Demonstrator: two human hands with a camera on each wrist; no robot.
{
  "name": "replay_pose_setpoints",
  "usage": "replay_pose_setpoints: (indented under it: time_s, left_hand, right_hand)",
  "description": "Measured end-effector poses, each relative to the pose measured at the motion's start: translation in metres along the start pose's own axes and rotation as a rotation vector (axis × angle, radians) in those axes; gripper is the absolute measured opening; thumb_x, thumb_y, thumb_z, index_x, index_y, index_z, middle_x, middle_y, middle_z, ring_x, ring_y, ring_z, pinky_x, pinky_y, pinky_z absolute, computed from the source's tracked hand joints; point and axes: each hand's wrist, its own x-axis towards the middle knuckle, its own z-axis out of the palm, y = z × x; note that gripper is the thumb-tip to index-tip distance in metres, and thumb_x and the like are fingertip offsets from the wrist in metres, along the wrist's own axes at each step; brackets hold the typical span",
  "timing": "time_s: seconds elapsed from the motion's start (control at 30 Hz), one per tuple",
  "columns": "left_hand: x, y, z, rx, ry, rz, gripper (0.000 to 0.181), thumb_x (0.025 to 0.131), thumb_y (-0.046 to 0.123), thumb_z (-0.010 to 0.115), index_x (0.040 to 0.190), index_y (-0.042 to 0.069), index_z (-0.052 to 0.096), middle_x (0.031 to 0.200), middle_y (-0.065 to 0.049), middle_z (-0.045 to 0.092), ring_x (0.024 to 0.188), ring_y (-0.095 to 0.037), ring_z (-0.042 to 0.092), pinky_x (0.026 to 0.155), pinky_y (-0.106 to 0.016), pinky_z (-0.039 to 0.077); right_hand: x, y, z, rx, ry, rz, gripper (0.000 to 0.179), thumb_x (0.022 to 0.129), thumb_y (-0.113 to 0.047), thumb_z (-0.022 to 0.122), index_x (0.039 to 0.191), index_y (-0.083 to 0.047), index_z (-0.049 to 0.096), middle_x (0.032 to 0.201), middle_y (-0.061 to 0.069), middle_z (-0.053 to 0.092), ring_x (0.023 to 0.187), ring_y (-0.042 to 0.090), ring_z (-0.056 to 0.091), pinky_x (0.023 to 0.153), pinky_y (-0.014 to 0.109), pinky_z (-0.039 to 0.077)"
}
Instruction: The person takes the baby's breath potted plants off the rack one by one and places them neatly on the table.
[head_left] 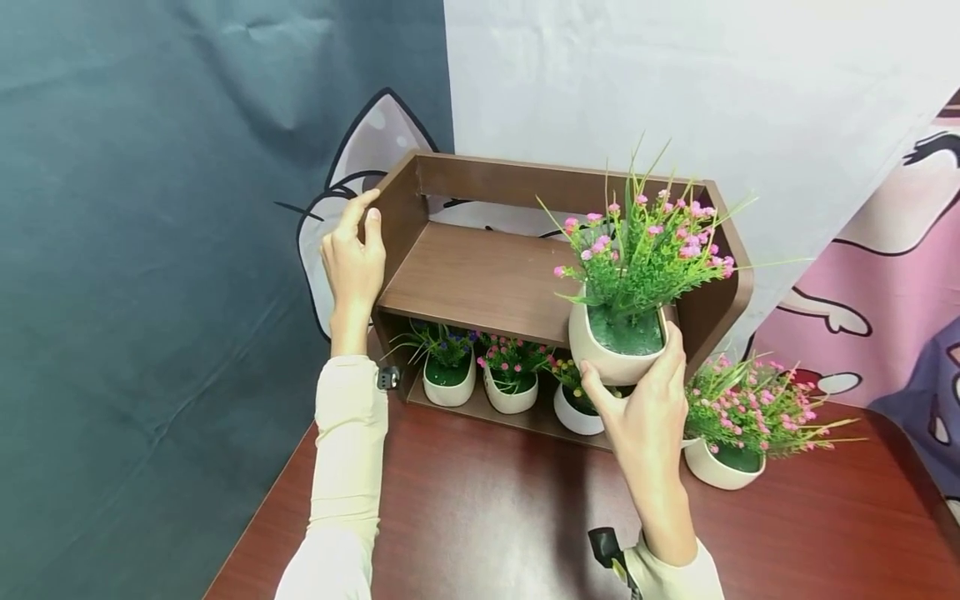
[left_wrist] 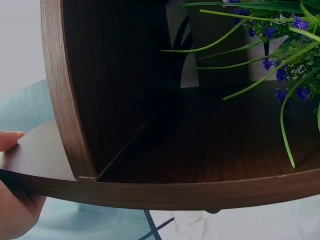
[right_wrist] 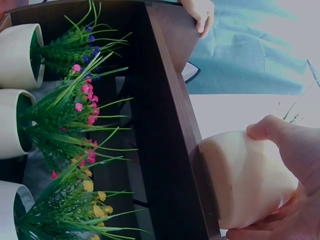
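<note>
My right hand (head_left: 647,408) grips a white pot with pink flowers (head_left: 618,354), thumb on one side and fingers on the other. The pot is at the front edge of the brown wooden shelf's (head_left: 480,275) upper board, toward its right end. In the right wrist view the base of the held pot (right_wrist: 240,180) overlaps the board's edge. My left hand (head_left: 354,254) holds the shelf's left side panel near its top, thumb and fingers on either side of it. The left wrist view shows only part of that hand (left_wrist: 15,210).
On the lower level stand white pots with blue (head_left: 450,387), pink (head_left: 513,398) and yellow flowers (head_left: 577,417). Another pink-flowered pot (head_left: 723,471) stands on the reddish table (head_left: 480,517), right of the shelf. Cloth backdrops (head_left: 187,250) hang behind and at the left.
</note>
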Motion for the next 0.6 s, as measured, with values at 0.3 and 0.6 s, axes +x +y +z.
replay_pose_setpoints:
  time_s: [0.3, 0.6]
  left_hand:
    - [0.0034, -0.0018, 0.0004, -0.005, -0.008, -0.002, 0.028, 0.088, 0.030, 0.043, 0.111, 0.027, 0.058, 0.098, -0.001, 0.063, 0.045, -0.019, 0.028, 0.051, -0.029, 0.024]
    - [0.0057, -0.0040, 0.0018, -0.021, -0.021, -0.003, 0.028, 0.088, 0.030, 0.043, 0.112, 0.026, 0.058, 0.109, 0.005, 0.058, 0.049, -0.021, 0.033, 0.056, -0.031, 0.029]
  right_hand:
    - [-0.0006, -0.0004, -0.0010, 0.018, 0.000, -0.021, 0.085, 0.062, -0.034, 0.071, 0.131, -0.010, 0.028, 0.124, 0.011, 0.040, 0.101, 0.031, 0.045, 0.076, 0.048, 0.036]
    - [-0.0073, 0.0005, -0.0051, 0.016, -0.021, -0.020, 0.085, 0.060, -0.032, 0.072, 0.130, -0.010, 0.029, 0.120, 0.013, 0.042, 0.102, 0.031, 0.045, 0.076, 0.048, 0.036]
